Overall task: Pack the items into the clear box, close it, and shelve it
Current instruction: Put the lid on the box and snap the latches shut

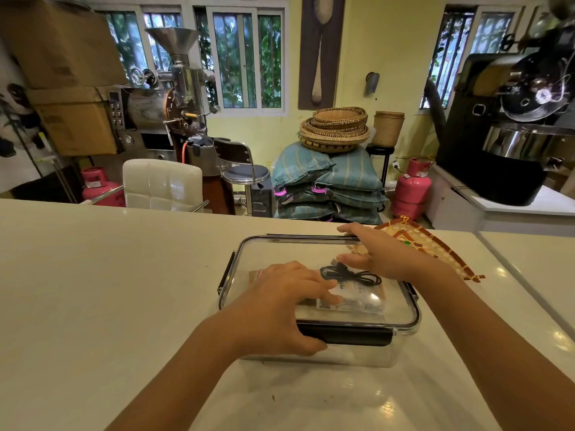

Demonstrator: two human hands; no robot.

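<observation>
Clear box (342, 353): rigid transparent plastic, rounded-rectangle shape, clear lid (264, 253) seated on top, black latch flaps on the sides; near front latch (351, 334) is a long black bar. Through the lid: coiled black cable (351, 275) lying on a flat packet (354, 301) with a printed label, glossy wrap. Left hand (280, 306) palm-down on the lid's near-left area, fingers spread flat over the packet, thumb hooked down over the front edge beside the near latch; not clasped around anything. Right hand (376, 256) flat and splayed on the lid's far-right corner, index reaching toward the far rim, pressing rather than gripping. Just past the right hand lies a woven fan-like piece (435, 247), brown border with cane-pattern weave, probably touching the box, hard to tell. Box sits on a glossy off-white countertop (109, 275). Beyond the hands: steel coffee roaster (165, 98), white padded chair (161, 183), stacked teal sacks (329, 181) topped with woven baskets (334, 129), pink gas cylinders (412, 188), barred windows.
</observation>
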